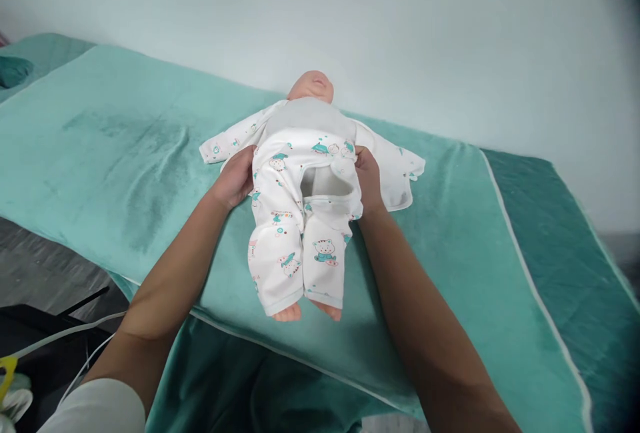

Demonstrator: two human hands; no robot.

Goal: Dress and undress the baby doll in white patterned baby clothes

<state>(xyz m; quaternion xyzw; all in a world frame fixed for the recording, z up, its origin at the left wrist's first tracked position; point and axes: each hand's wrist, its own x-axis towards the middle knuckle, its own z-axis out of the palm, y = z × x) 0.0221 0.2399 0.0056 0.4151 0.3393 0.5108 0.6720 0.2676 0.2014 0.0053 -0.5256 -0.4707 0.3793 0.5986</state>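
Observation:
A baby doll (pixel 311 86) lies on its back, head toward the wall and bare feet toward me. It wears white printed baby pants (pixel 277 219) with an open crotch, and a white long-sleeved top (pixel 395 173) spread out at both sides. My left hand (pixel 237 177) grips the waist of the pants at the doll's left-of-picture hip. On the opposite hip, my right hand (pixel 367 179) holds the waistband's other side, its fingers partly hidden behind the cloth. The waistband lies over the doll's pale belly area.
The doll rests on a green plush cover (pixel 135 139) over a bed against a white wall (pixel 350 19). Darker green cloth (pixel 555 219) lies at the right. At lower left are a black surface (pixel 45 346), cables and a yellow item (pixel 7 376).

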